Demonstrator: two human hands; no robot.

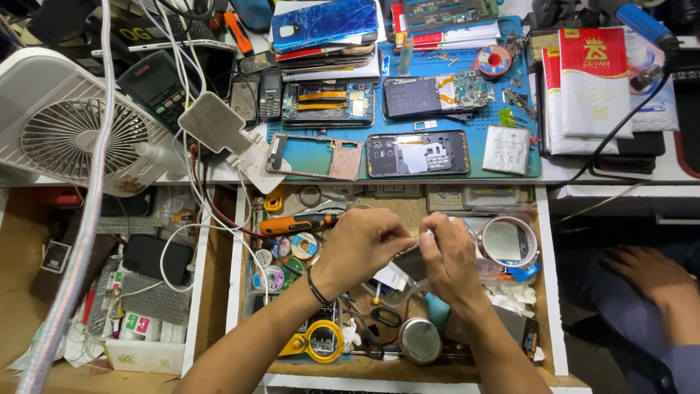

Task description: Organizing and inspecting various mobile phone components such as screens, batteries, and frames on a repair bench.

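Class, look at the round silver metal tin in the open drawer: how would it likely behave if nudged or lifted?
The round silver metal tin lies flat, so it probably slides rather than rolls. Its shiny lid suggests a slippery grip. Being small, it is likely light.

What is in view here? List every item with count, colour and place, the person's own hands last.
blue work mat: one, blue, on the bench top.
opened phones: about four, dark, lying on the mat.
phone frame: one, pinkish, mat's near left edge.
stacked phones: several, top one blue, far edge of the bench.
desk fan: one, white, far left.
open drawer: one, wooden with white walls, below the bench.
screwdriver: one, orange and black, in the drawer.
tape roll: one, clear, drawer's right side.
round tin: one, silver, drawer front.
red and white packets: two, right of the mat.
left hand: over the drawer, pinching a small clear item.
right hand: beside it, on the same item.
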